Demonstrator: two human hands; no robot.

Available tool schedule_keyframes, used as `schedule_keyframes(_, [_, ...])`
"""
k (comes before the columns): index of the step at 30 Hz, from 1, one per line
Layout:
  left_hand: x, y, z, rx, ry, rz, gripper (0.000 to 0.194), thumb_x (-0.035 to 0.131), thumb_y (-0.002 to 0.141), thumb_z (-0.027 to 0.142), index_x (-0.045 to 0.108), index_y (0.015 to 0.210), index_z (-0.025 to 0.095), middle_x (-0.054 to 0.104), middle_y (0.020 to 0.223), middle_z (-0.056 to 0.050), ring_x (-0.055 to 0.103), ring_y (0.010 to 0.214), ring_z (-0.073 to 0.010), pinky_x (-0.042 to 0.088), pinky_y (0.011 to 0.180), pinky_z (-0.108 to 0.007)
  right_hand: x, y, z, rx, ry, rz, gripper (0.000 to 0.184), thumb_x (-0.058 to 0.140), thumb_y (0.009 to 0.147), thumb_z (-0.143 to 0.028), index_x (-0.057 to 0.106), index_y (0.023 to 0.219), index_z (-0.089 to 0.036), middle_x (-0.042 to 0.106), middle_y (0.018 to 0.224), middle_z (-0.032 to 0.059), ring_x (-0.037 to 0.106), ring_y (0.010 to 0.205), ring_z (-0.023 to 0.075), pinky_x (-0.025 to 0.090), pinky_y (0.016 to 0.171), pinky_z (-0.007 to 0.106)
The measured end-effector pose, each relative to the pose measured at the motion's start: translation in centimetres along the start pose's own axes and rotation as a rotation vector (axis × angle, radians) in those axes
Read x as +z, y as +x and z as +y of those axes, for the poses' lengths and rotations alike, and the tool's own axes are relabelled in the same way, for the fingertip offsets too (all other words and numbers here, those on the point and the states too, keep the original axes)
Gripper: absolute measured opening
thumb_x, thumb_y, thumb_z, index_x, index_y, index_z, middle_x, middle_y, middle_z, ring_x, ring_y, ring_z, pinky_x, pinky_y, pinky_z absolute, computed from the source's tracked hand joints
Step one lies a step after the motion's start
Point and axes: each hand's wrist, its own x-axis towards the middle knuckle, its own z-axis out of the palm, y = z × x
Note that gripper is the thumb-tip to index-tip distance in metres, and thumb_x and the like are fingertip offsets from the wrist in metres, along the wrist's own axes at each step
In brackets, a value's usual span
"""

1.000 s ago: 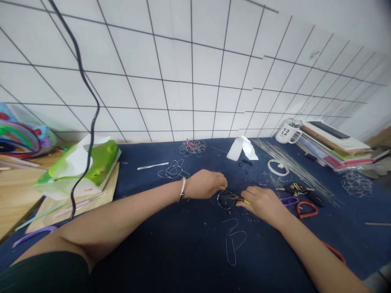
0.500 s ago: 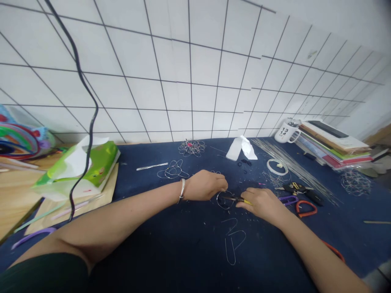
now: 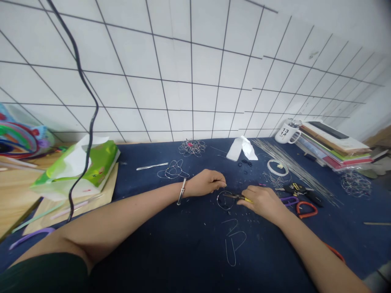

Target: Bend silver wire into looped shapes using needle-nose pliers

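Note:
My right hand (image 3: 264, 202) is wrapped round pliers (image 3: 248, 200) with yellow on the handle. Their dark jaws point left and meet the edge of a thin wire ring (image 3: 218, 202) on the dark blue cloth. Just above that ring, my left hand (image 3: 206, 182) is closed with thumb and fingertips together; whatever it pinches is too small to make out. Several bent wire pieces (image 3: 235, 249) lie nearer to me. A flower-shaped wire piece (image 3: 174, 169) rests left of my left hand, and a fuller wire flower with a red centre (image 3: 192, 148) sits farther back.
Long straight wires (image 3: 293, 162), a white spool ring (image 3: 269, 167), a key bunch (image 3: 295, 188) and orange-handled pliers (image 3: 317, 210) lie to the right. A mug (image 3: 284, 133) stands by stacked books (image 3: 336, 142). On the left are a green tissue pack (image 3: 105, 162) and a hanging black cable (image 3: 80, 65).
My left hand has shifted slightly up, its fingertips moving away from the wire ring. The right hand keeps the pliers at nearly the same spot.

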Motion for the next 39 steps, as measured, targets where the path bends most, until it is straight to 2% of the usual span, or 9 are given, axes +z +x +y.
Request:
schedule_keyframes(4, [0.2, 0.0, 0.1, -0.035, -0.011, 0.046, 0.022, 0.043, 0.083, 0.03, 0.055, 0.072, 0.014, 0.051, 0.06, 0.003, 0.047, 0.048, -0.0057, 0.037, 0.05, -0.016, 0.1, 0.0, 0.0, -0.005, -0.033, 0.026, 0.034, 0.038, 0.086, -0.046, 0.058, 0.079, -0.02, 0.056, 0.07, 0.0011, 0.053, 0.066, 0.0116, 0.03, 0.058, 0.023])
schedule_keyframes(13, [1.0, 0.2, -0.6, -0.152, -0.152, 0.103, 0.024, 0.042, 0.081, 0.034, 0.055, 0.076, 0.015, 0.05, 0.06, 0.003, 0.045, 0.046, -0.0056, 0.037, 0.047, -0.017, 0.4, 0.0, -0.1, 0.027, -0.07, 0.059, 0.034, 0.039, 0.086, -0.047, 0.059, 0.085, -0.02, 0.055, 0.075, 0.0036, 0.05, 0.072, 0.0143, 0.031, 0.061, 0.025])
schedule_keyframes(21, [1.1, 0.7, -1.8, -0.173, -0.128, 0.169, 0.026, 0.042, 0.081, 0.037, 0.056, 0.078, 0.015, 0.051, 0.06, 0.003, 0.044, 0.045, -0.0056, 0.035, 0.045, -0.017, -1.4, 0.6, -0.3, 0.085, -0.079, 0.127, 0.036, 0.043, 0.083, -0.048, 0.058, 0.091, -0.017, 0.054, 0.082, 0.0076, 0.046, 0.079, 0.019, 0.033, 0.069, 0.03])
schedule_keyframes(25, [1.0, 0.5, -1.4, -0.106, -0.103, 0.192, 0.023, 0.044, 0.081, 0.033, 0.056, 0.074, 0.015, 0.052, 0.062, 0.002, 0.046, 0.049, -0.0054, 0.037, 0.049, -0.016, -1.4, 0.7, -0.5, 0.077, -0.013, 0.115, 0.035, 0.044, 0.082, -0.048, 0.058, 0.093, -0.018, 0.053, 0.085, 0.0075, 0.046, 0.08, 0.0193, 0.033, 0.07, 0.031])
schedule_keyframes(33, [1.0, 0.8, -1.9, -0.21, -0.189, 0.161, 0.026, 0.045, 0.08, 0.037, 0.057, 0.077, 0.014, 0.051, 0.059, 0.003, 0.042, 0.044, -0.0047, 0.034, 0.044, -0.016, -1.5, 0.5, 0.1, 0.119, -0.042, 0.153, 0.033, 0.046, 0.081, -0.046, 0.057, 0.093, -0.017, 0.053, 0.088, 0.0081, 0.045, 0.082, 0.0198, 0.032, 0.071, 0.032])
schedule_keyframes(39, [1.5, 0.6, -1.2, -0.269, -0.39, 0.086, 0.028, 0.048, 0.077, 0.04, 0.055, 0.074, 0.014, 0.048, 0.057, 0.004, 0.038, 0.041, -0.0036, 0.032, 0.04, -0.016, -1.5, 0.4, -1.2, -0.017, -0.206, 0.222, 0.028, 0.047, 0.082, -0.041, 0.056, 0.095, -0.018, 0.053, 0.086, 0.0068, 0.044, 0.079, 0.0188, 0.029, 0.068, 0.032])
